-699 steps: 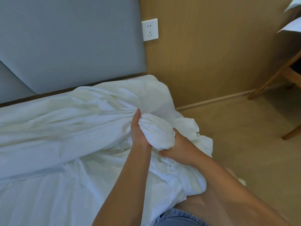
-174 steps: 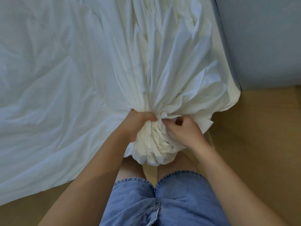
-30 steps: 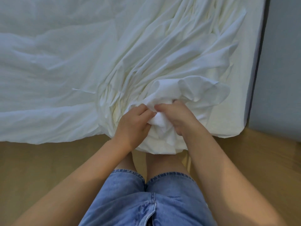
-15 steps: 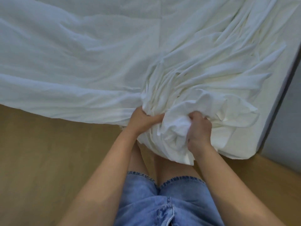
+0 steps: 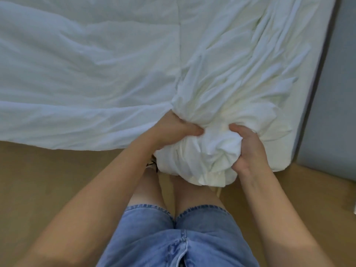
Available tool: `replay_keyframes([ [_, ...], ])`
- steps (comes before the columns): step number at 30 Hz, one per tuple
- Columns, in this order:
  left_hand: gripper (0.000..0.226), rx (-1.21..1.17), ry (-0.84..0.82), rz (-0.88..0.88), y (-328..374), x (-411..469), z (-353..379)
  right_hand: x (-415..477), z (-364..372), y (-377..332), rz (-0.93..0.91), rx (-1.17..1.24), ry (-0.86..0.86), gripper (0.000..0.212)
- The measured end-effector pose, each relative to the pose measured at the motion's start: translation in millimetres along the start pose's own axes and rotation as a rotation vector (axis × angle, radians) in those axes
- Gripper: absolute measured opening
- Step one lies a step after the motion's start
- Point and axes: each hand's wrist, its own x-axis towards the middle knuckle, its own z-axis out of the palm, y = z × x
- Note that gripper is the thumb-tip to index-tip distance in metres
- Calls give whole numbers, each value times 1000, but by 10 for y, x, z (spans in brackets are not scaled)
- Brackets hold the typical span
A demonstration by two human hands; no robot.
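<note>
Sheet bunch (image 5: 202, 151) hangs off the bed's (image 5: 306, 105) near corner, with left hand (image 5: 173, 130) and right hand (image 5: 248, 151) both clenched round it. Risk: a hard pull drags the spread cloth off the bed, or loose folds slip free.

Head cam, facing steeply down, v. close over sheet (image 5: 96, 74) & floor (image 5: 48, 180)

White sheet (image 5: 96, 74), blue denim shorts (image 5: 163, 237), tan wooden floor (image 5: 57, 180), grey headboard (image 5: 337, 93).
</note>
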Motion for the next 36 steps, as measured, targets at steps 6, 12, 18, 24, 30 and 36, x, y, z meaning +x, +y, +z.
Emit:
replay_keyframes([
  [6,65,687,474,11,-30,-124,-1024,-161,-235,42,-22,73,-50,27],
  [12,77,853,555,-172,-183,-63,-1453,-171,-147,342,-186,-250,0,9],
  [18,91,777,846,193,-298,-363,-848,-102,-278,473,-290,-459,119,12],
  [24,55,-470,367,-587,-572,-694,182,-104,-304,507,-297,-551,137,12],
  [30,61,-832,271,-514,-377,-269,443,-10,-32,529,-147,-500,21,23],
  [36,21,-391,636,-131,244,-263,1018,-243,-270,-160,-234,-223,-69,12],
])
